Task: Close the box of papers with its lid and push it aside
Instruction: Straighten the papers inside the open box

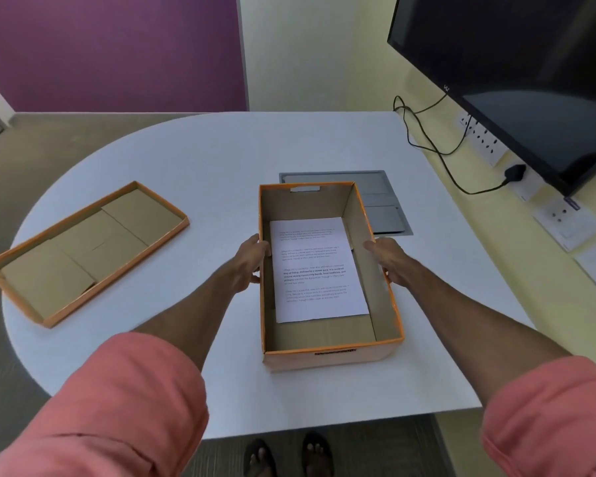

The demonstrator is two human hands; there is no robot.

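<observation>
On the white table (pixel 200 166), which fills most of the view and curves round at its 9 o'clock side, stands an open orange box (pixel 327 356) at the centre. At 2 o'clock a dark screen (pixel 516 70) hangs on the yellow wall, with a black cable (pixel 427 146) running from it down to a plug at the wall sockets. The lid (pixel 83 254) lies upside down at 9 o'clock from the box, well apart from it, its brown inside facing up and its long axis tilted toward 1 o'clock. Just past the box at 12 o'clock a grey hatch (pixel 386 204) sits flush in the tabletop, partly hidden by the box's far wall. Inside the box, a printed paper (pixel 317 270) lies flat on the bottom, nearer the far end. The left hand (pixel 252 261) grips the box's left wall, thumb over the rim and fingers curled on the outside. The right hand (pixel 389 259) clasps the right wall in the same way, at about the same height. Both forearms reach in from 6 o'clock, with pink sleeves (pixel 117 407) rolled above the elbows.
</observation>
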